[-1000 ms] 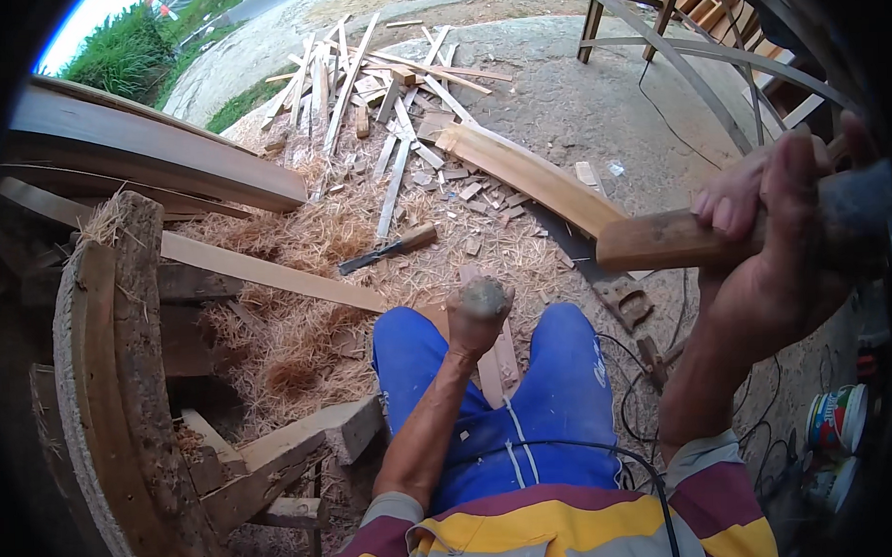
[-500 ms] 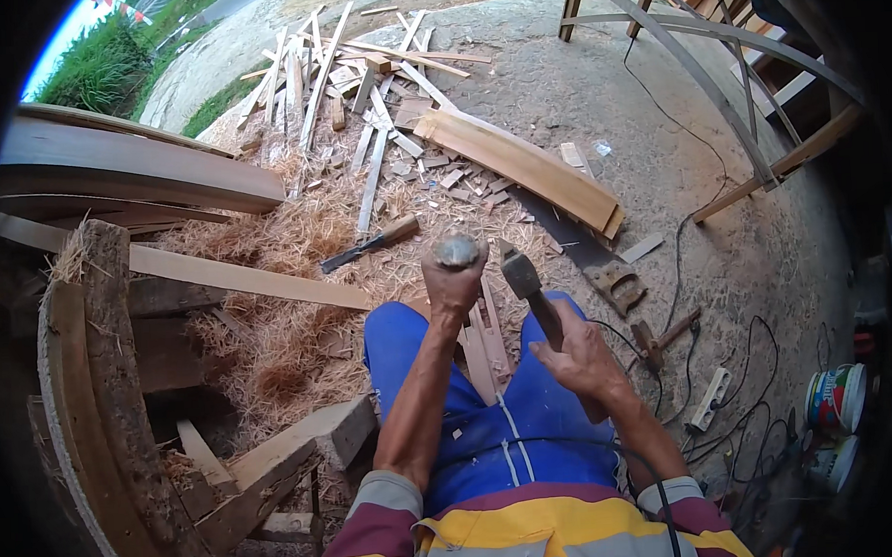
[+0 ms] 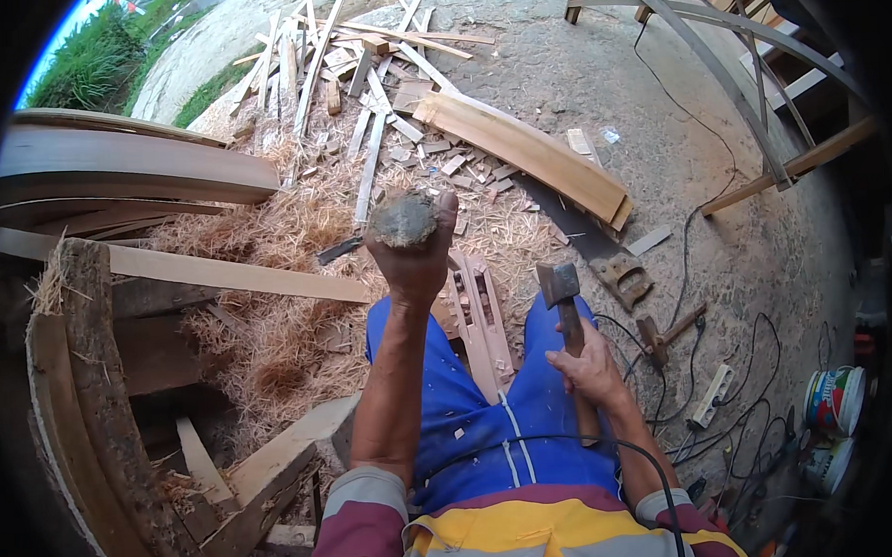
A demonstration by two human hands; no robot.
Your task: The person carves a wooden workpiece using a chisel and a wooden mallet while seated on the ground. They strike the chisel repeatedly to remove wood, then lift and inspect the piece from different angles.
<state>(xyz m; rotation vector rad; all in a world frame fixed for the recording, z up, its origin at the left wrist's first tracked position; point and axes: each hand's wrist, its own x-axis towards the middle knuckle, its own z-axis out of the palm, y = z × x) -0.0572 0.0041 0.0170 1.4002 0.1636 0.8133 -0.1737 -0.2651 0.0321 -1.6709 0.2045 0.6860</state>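
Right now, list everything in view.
Hammer: 1, grey and brown, right grip
Tool: 1, grey round end, left grip
Slotted wood: 1, pinkish, between knees
Planks: at least 2, tan, ahead
Saw: 1, dark, beside planks
Offcuts: many, pale, ahead
Shavings: many, tan, left ahead
Power strip: 1, white, right
Cables: several, black, lap and right
Tubs: 2, multicoloured, far right
Curved strips: several, grey, upper right
Timbers: several, brown, left
Legs: 2, blue trousers, lower centre
Grips: 2, bare, centre

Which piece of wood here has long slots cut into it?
The pinkish wood piece between the blue trouser legs: open slots run along it, whereas the boards beside the handsaw show none.
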